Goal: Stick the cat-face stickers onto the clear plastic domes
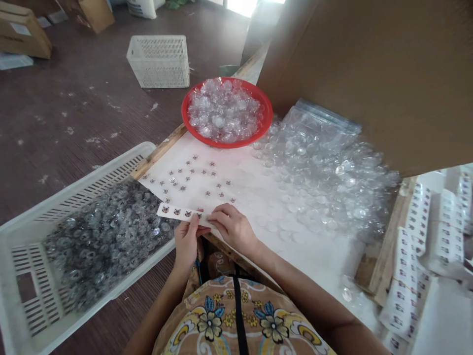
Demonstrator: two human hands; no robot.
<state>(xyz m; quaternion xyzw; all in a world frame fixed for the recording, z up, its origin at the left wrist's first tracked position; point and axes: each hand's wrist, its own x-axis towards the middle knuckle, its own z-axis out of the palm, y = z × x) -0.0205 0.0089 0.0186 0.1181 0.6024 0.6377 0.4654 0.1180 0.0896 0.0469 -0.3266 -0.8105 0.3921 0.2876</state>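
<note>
A white sticker strip (183, 213) printed with small dark animal faces stretches out over the table's near edge. My left hand (187, 241) pinches it, thumb on top and fingers beneath. At the strip's right end, my right hand (233, 228) is closed, its thumb and fingertips together; whether a sticker is between them is too small to tell. Just beyond the strip, several small animal-face pieces (183, 188) lie scattered on the white tabletop (244, 172). To the right, clear round plastic pieces (318, 187) spread in a loose heap.
A red basin (269, 123) of clear pieces stands at the table's far corner. Left and lower is a white crate (22, 231) of dark-printed pieces. A plastic bag (318, 123) lies by a cardboard sheet (369, 74). Sticker rolls (401, 281) are at right; another crate (158, 61) stands on the floor.
</note>
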